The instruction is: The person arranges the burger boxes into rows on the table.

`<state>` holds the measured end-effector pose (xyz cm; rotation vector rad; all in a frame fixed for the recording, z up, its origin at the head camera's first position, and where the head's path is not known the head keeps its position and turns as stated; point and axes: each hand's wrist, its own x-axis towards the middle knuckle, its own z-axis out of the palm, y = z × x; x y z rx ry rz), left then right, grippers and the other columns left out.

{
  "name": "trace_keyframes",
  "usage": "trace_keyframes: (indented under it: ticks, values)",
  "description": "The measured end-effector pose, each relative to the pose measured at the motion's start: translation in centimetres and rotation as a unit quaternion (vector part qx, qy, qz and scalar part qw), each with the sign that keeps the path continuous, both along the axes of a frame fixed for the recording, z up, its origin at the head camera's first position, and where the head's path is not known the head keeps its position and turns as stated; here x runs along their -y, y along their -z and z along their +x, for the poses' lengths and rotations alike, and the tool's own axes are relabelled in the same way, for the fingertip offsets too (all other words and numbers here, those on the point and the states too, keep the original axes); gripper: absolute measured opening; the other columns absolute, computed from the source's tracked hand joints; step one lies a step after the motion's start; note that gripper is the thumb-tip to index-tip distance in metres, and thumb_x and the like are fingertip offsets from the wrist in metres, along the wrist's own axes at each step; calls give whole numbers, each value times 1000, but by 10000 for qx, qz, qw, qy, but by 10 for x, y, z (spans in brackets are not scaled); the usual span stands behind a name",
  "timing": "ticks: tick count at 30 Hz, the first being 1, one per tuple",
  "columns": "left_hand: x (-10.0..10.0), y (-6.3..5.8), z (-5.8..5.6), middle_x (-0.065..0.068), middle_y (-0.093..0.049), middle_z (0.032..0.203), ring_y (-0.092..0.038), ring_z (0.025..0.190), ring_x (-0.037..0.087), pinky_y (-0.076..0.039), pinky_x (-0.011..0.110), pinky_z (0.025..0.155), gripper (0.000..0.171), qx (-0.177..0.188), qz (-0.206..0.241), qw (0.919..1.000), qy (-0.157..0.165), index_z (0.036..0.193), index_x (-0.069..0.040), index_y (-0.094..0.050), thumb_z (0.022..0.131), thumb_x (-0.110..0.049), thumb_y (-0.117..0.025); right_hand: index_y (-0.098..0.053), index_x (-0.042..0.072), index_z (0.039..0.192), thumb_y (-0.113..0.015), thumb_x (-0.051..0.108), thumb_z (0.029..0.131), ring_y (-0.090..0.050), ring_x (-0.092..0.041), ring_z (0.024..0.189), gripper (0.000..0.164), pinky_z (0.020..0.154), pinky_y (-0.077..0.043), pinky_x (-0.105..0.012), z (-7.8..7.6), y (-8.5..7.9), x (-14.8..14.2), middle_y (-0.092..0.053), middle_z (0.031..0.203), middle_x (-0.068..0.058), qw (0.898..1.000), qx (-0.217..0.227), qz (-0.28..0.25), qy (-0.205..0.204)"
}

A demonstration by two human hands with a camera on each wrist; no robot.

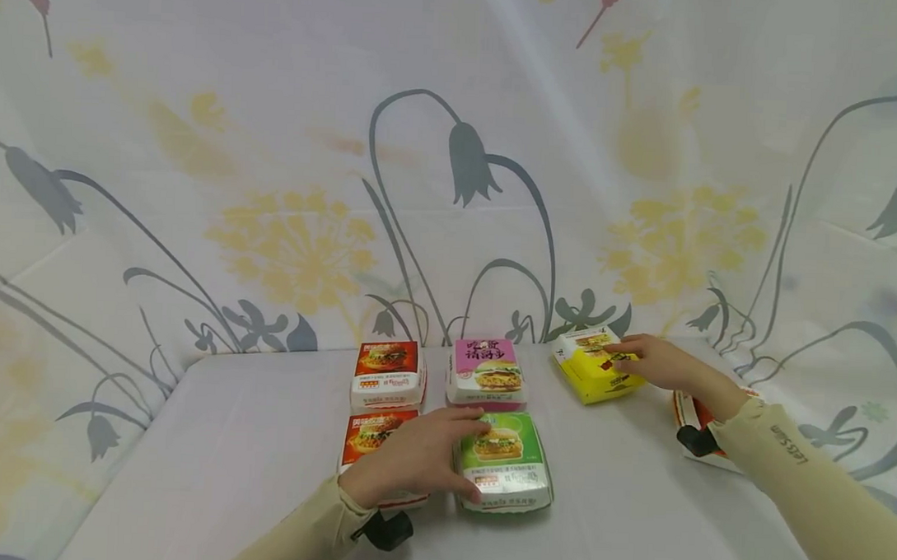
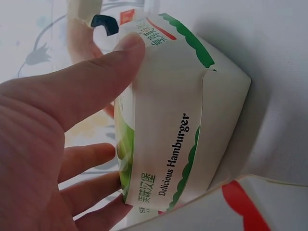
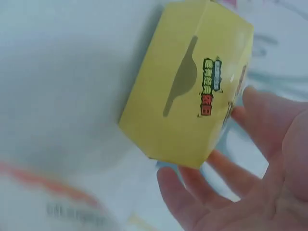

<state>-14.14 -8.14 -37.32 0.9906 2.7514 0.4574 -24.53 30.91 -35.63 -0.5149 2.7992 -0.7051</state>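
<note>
My left hand [image 1: 420,456] lies against the left side of a green-and-white hamburger box [image 1: 503,455]. Its thumb is at the front left corner and its outstretched fingers touch the lid towards the back. The left wrist view shows "Delicious Hamburger" printed on the side of this box [image 2: 166,139]. Farther back on the right, my right hand [image 1: 661,361] reaches a yellow hamburger box [image 1: 597,369], standing at an angle. In the right wrist view, thumb and loosely extended fingers [image 3: 231,173] are spread at one end of the yellow box [image 3: 192,86].
Two red-topped boxes stand in a column on the left, one at the back [image 1: 387,373] and one in front [image 1: 369,434], partly behind my left hand. A pink-topped box [image 1: 487,372] stands behind the green one. Under my right forearm sits another box [image 1: 684,412]. Flowered cloth [image 1: 449,255] rises behind the white table [image 1: 265,438].
</note>
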Motion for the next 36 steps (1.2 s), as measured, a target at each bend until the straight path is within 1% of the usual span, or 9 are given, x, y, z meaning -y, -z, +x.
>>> trace_keyframes:
  ticks: [6,11,16,19,22,26,31,34,36]
  values:
    - [0,0,-2,-7,-43,153,-42,138,18,-41,39,107,83,-213,-93,9997,122,143,-25,-55,72,-58,-83,-60,1,136,-63,22,97,-35,-60,128,44,103,-30,-70,5,9,19,-39,141,-40,9989,-420,114,193]
    - [2,-1,-2,-5,-43,153,-42,138,19,-41,40,107,83,-290,-131,9993,194,143,-24,-55,72,-57,-83,-61,0,134,-64,19,96,-36,-61,126,43,102,-30,-71,14,15,27,-40,138,-42,9970,-644,15,435]
    - [3,-6,-4,-4,-43,153,-42,137,20,-41,41,107,84,-260,-207,9991,267,144,-23,-54,73,-57,-83,-60,-1,134,-65,19,96,-36,-60,126,44,102,-31,-70,20,20,31,-39,138,-41,9960,-689,-84,563]
    - [4,-12,-8,-3,-44,152,-42,137,20,-41,42,107,84,-137,-27,9996,261,144,-22,-54,73,-56,-84,-59,0,136,-65,22,96,-36,-59,127,46,102,-30,-70,21,22,33,-38,139,-40,9958,-628,-171,651]
    - [4,-18,-16,-5,-47,150,-42,136,20,-40,43,108,81,83,283,9994,191,144,-23,-55,75,-54,-83,-59,0,137,-64,23,97,-35,-59,127,47,102,-30,-70,23,24,33,-37,140,-40,9951,-635,-274,702]
    - [0,-26,-33,-8,-52,145,-45,135,18,-38,43,110,72,390,737,9965,87,142,-23,-57,79,-50,-81,-58,0,137,-63,25,97,-35,-58,127,47,102,-30,-70,25,28,32,-37,140,-39,9940,-690,-369,766]
    - [-10,-36,-55,0,-59,138,-52,128,22,-43,46,104,59,732,1311,9887,4,137,-20,-61,85,-41,-79,-57,0,138,-64,27,97,-34,-57,128,49,103,-29,-70,27,32,32,-37,141,-37,9919,-716,-494,929]
    - [-19,-35,-68,4,-62,135,-55,124,23,-45,46,102,55,771,1550,9849,27,135,-17,-62,86,-38,-78,-56,-1,138,-65,28,97,-33,-57,128,51,103,-28,-70,28,34,32,-36,142,-36,9904,-735,-594,1011]
    - [-27,-34,-78,2,-62,133,-55,122,22,-45,44,102,53,745,1637,9837,27,134,-18,-62,87,-37,-77,-55,-1,139,-66,28,96,-33,-57,129,53,103,-28,-70,29,35,32,-36,142,-35,9889,-761,-659,1095]
